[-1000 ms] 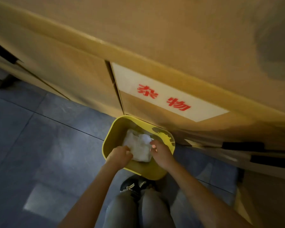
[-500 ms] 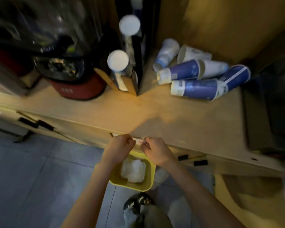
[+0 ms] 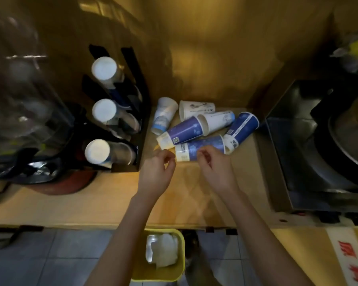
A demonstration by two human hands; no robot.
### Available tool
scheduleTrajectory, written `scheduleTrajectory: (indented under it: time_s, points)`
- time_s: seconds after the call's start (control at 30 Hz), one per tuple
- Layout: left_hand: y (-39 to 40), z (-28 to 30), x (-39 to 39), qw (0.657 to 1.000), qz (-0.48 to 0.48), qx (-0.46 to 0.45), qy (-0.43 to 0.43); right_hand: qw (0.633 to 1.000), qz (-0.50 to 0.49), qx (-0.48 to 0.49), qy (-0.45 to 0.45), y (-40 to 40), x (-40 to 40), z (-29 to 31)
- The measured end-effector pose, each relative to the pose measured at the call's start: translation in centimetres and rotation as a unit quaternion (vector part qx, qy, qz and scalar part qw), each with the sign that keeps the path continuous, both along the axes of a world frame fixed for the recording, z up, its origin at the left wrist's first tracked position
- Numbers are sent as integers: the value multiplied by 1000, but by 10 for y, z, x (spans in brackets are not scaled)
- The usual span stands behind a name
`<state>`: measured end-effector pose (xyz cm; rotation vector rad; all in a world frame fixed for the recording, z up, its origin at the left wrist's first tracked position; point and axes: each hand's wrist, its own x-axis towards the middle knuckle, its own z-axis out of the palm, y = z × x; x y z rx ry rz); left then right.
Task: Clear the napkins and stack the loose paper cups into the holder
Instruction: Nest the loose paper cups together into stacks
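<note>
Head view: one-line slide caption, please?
Both hands reach for toppled paper cups beside the holder; napkins binned.

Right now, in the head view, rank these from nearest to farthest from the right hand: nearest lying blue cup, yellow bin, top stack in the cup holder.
From the right hand:
1. Nearest blue cup, at its fingertips.
2. Yellow bin, on the floor below the counter.
3. Top stack, far left in the cup holder.

dim, warm yellow light | glare on back wall [image 3: 186, 52] | left side motion-blurred | edges bent, probably wide-angle distortion
</note>
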<state>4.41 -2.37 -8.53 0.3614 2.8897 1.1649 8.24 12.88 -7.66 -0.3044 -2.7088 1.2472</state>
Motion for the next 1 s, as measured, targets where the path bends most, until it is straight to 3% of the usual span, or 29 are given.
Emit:
scheduleTrajectory:
  time_s: [0.07, 0.13, 0.3, 0.43, 0.53, 0.73, 0.9, 1.0]
  points:
    - [19, -11, -12, 1000, 1, -12, 5, 998, -49, -39, -22, 16, -6, -14]
    - [37, -24, -22, 999, -9, -35, -13, 985, -102, -139, -28, 30, -9, -28]
    - [68, -51, -44, 985, -49, -153, -61, 891, -270, -363, -48, 57, -22, -53]
    - [81, -57, -64, 982, -31, -178, -57, 848, -287, -418, -154, 73, -34, -73]
    - [82, -62, -84, 977, -15, -206, -57, 788, -322, -466, -242, 76, -46, -80]
    - [72, -78, -111, 963, -19, -246, -108, 752, -280, -543, -247, 71, -67, -86]
    - [65, -81, -113, 969, -21, -213, -125, 702, -316, -597, -224, 67, -74, -89]
    - [57, -84, -111, 970, -14, -206, -131, 721, -329, -577, -195, 62, -72, -90]
